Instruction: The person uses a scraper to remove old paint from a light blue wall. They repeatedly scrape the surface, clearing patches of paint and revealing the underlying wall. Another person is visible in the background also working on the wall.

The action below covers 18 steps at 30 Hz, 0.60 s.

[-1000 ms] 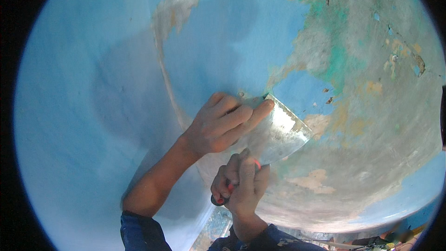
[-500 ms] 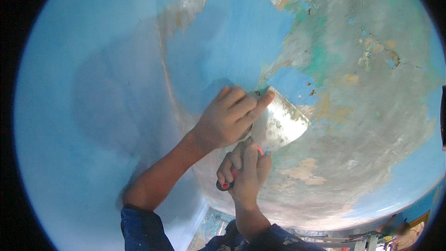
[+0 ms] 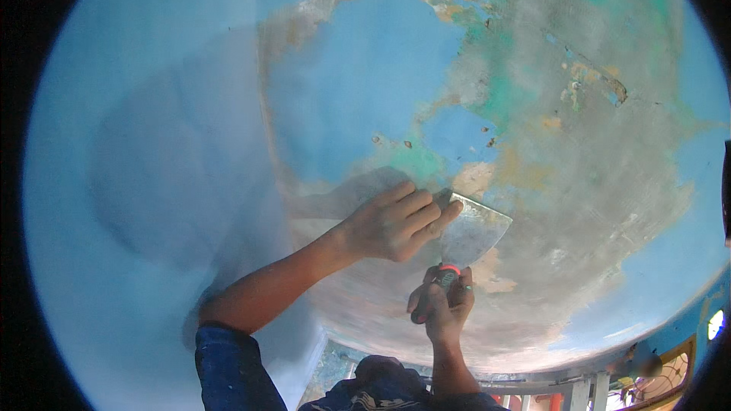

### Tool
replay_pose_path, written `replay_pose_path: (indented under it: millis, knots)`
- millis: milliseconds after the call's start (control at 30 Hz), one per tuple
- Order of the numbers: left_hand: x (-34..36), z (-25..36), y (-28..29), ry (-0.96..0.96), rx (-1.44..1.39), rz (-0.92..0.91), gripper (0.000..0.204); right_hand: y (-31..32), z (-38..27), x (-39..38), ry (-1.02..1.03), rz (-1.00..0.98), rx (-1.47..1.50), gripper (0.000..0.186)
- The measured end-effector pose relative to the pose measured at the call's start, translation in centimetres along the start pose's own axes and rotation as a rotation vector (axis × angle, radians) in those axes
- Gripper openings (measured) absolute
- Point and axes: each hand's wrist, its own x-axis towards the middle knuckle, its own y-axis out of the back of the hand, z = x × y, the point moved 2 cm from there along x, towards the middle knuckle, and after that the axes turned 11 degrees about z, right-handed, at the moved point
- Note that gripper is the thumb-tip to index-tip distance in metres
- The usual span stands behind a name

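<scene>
My right hand (image 3: 450, 310) is closed around the black-and-red handle (image 3: 446, 280) of a wide metal scraper, below its blade. The scraper's blade (image 3: 477, 228) lies tilted against the mottled wall (image 3: 579, 205), which has grey, green and tan patches among the blue paint. My left hand (image 3: 396, 224) is at the blade's left side, index finger on the top corner and the other fingers bent, thumb hidden. A small chipped, cracked spot (image 3: 617, 91) shows higher on the right.
A smooth blue wall surface (image 3: 122, 297) meets the patched one along a vertical line at the left, with my shadow on it. At the lower right are pale rails (image 3: 598, 388), a yellow-framed opening (image 3: 689, 354) with a grille, and indistinct objects.
Both hands and the scraper have moved down, and my right hand also rightward. The blade has turned and glints less; more of the handle shows. The view has shifted slightly.
</scene>
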Motion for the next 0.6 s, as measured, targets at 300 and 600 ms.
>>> replay_pose_path:
  millis: [300, 600]
  knots:
    - [-0.5, -1.1, -0.2, 0.024, -0.089, 0.065, 0.035, 9.0, -2.3, -1.7, -0.013, 0.076, -0.305, 0.029]
    - [-0.6, -6.4, 2.4, 0.084, 0.266, 0.29, 0.04, 9.8, -5.5, -2.9, 0.316, 0.137, -0.423, 0.041]
